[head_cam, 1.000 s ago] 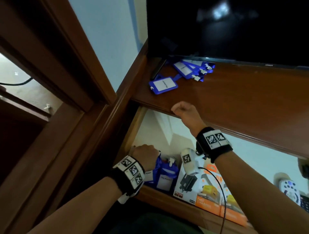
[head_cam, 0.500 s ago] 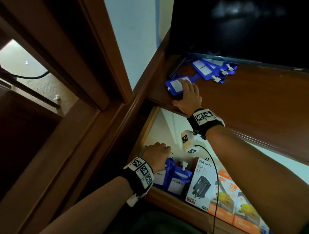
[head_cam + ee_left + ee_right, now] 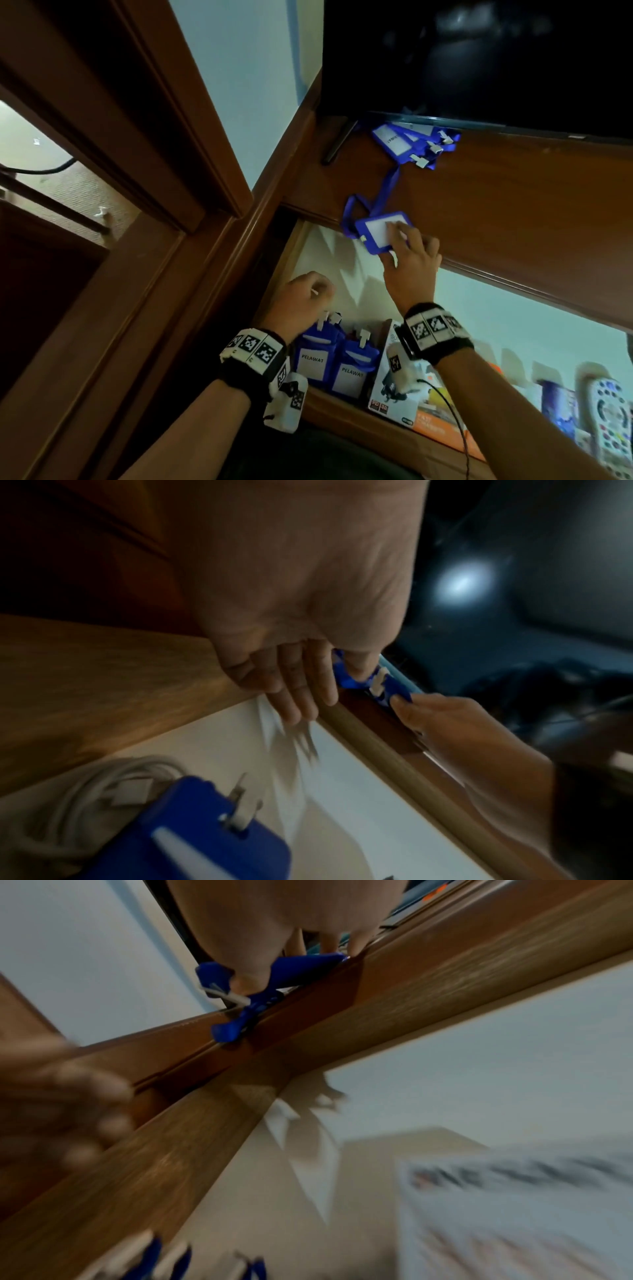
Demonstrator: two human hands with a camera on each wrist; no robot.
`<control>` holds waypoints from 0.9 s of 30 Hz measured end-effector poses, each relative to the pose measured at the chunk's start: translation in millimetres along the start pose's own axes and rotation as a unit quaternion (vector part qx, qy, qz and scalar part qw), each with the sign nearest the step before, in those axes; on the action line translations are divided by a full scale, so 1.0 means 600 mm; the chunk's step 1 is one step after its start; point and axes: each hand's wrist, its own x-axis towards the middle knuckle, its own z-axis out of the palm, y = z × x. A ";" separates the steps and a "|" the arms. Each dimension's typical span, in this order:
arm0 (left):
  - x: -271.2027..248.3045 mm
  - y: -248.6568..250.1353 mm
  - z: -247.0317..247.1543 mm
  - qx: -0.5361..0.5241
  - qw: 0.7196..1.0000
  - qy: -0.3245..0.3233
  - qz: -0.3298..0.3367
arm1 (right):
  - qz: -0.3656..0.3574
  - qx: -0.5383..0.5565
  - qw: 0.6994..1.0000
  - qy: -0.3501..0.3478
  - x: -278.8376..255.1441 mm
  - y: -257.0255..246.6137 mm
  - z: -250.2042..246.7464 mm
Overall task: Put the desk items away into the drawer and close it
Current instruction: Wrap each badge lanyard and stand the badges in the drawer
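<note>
A blue badge holder (image 3: 373,236) with a white card hangs partly over the desk's (image 3: 513,212) front edge, its lanyard trailing back. My right hand (image 3: 399,246) pinches it; in the right wrist view the thumb is under the holder (image 3: 301,964) and the fingers are on top. Several more blue badge holders (image 3: 411,144) lie piled under the TV. Below, the drawer (image 3: 329,260) is open. My left hand (image 3: 308,294) hovers over its left end with fingers loosely curled (image 3: 294,691), holding nothing.
The drawer holds blue "PELAWAT" badge holders (image 3: 313,359), product boxes (image 3: 394,387), a coiled white cable (image 3: 85,791) and a remote (image 3: 606,414). A dark TV (image 3: 479,51) stands at the desk's back. A wooden frame (image 3: 154,154) rises at the left.
My right hand reached onto the desk, took the nearest badge holder and dragged it to the front edge. My left hand lifted slightly off the badge holders in the drawer.
</note>
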 end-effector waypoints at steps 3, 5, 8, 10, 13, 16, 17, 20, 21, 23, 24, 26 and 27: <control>-0.007 0.039 0.014 -0.007 1.000 -0.012 0.014 | 0.007 -0.007 0.999 0.042 -0.049 0.024 -0.028; -0.014 0.066 0.032 -0.043 0.998 -0.048 0.016 | 0.010 -0.004 0.998 0.059 -0.070 0.034 -0.048; -0.025 0.102 0.068 -0.030 0.995 -0.090 0.042 | 0.002 0.027 0.998 0.061 -0.088 0.044 -0.072; -0.029 0.122 0.089 -0.001 0.993 -0.095 0.065 | -0.006 0.045 0.998 0.049 -0.102 0.045 -0.082; -0.035 0.149 0.110 -0.037 0.992 -0.096 0.074 | -0.015 0.079 0.996 0.049 -0.128 0.044 -0.092; -0.044 0.169 0.124 -0.087 0.990 -0.087 0.063 | -0.019 0.103 0.991 0.077 -0.140 0.049 -0.105; -0.046 0.174 0.128 -0.104 0.990 -0.081 0.056 | -0.023 0.104 0.991 0.084 -0.142 0.051 -0.110; -0.050 0.191 0.135 -0.113 0.991 -0.046 0.049 | -0.051 0.099 0.990 0.086 -0.146 0.054 -0.121; -0.050 0.196 0.135 -0.114 0.992 -0.032 0.044 | -0.056 0.098 0.990 0.081 -0.146 0.053 -0.125; -0.048 0.201 0.132 -0.124 0.992 -0.018 0.035 | -0.057 0.112 0.990 0.071 -0.145 0.054 -0.130; -0.046 0.204 0.129 -0.121 0.992 -0.017 0.037 | -0.054 0.132 0.988 0.066 -0.143 0.056 -0.134; -0.045 0.206 0.118 -0.105 0.993 -0.024 0.045 | -0.033 0.206 0.977 0.041 -0.140 0.059 -0.141; -0.044 0.206 0.110 -0.098 0.994 -0.032 0.048 | -0.014 0.252 0.967 0.022 -0.140 0.061 -0.145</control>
